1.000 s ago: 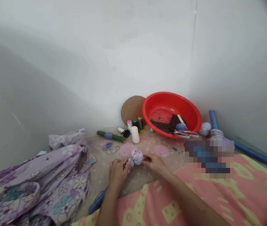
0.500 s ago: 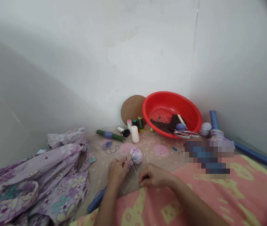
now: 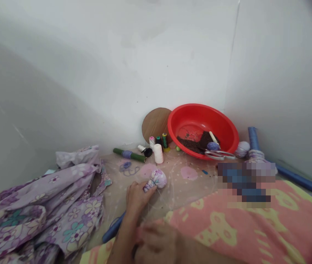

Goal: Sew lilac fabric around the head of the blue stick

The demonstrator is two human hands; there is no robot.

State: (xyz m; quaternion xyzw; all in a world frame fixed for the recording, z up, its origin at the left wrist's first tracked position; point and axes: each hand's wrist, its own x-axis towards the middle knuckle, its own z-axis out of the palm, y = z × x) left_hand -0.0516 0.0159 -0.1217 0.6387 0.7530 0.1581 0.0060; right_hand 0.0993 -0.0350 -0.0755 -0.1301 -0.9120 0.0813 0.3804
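My left hand (image 3: pixel 138 198) is closed on the gathered neck of a small floral cloth ball (image 3: pixel 160 178), whose round stuffed end points up and right. Purple flowers show on its pale lilac fabric. My right hand (image 3: pixel 157 242) is blurred by motion, low in the view and close to my left forearm; whether it holds anything cannot be made out. Beside my left forearm lies a blue rod (image 3: pixel 113 230), partly hidden by the arm. A heap of floral lilac cloth (image 3: pixel 73 201) spreads out on the left.
A red basin (image 3: pixel 202 113) holds dark brown material, with white-handled scissors (image 3: pixel 219 155) at its rim. Thread spools (image 3: pixel 158 154) stand before a cardboard disc (image 3: pixel 156 123). A green tube (image 3: pixel 138 156) wound with purple yarn lies left of them. A pink-and-yellow blanket (image 3: pixel 227 227) covers the front right.
My right hand has moved down and left, from beside the cloth ball toward my left forearm. My left hand keeps hold of the ball, whose neck now shows more. The view has shifted slightly.
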